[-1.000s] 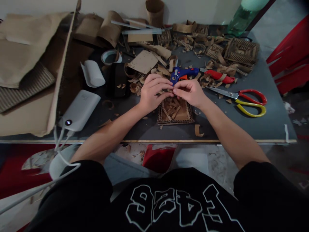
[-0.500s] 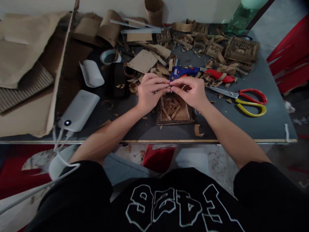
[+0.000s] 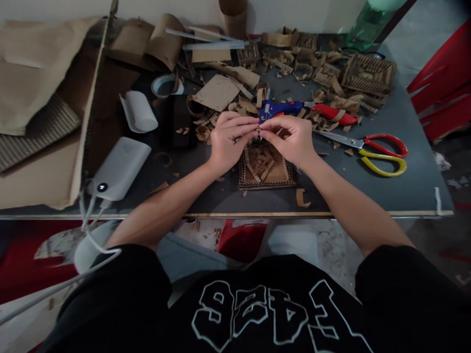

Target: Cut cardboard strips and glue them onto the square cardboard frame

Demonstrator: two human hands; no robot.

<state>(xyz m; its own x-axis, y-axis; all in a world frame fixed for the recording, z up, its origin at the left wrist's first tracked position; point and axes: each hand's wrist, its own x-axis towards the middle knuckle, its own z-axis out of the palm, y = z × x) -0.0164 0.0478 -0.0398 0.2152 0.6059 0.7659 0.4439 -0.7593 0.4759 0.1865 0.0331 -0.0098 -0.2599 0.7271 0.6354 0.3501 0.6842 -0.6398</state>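
Over the last second the 2 hands have drifted a little toward the top of the frame, and the fingertips have stayed pinched together the whole time. The left hand (image 3: 228, 139) and right hand (image 3: 290, 139) meet at centre frame, both curled nearly closed on a small cardboard strip (image 3: 259, 128), most of it hidden by the fingers. They hover just above the square cardboard tray (image 3: 267, 169), which lies on the dark surface (image 3: 405, 191) with loose strips piled inside. To me the tiny shift reads as fiddling with the piece, not setting it down yet. A blue glue gun (image 3: 280, 109) lies just beyond the fingertips; red and yellow scissors (image 3: 375, 151) rest at right, a white power bank (image 3: 119, 169) at left.
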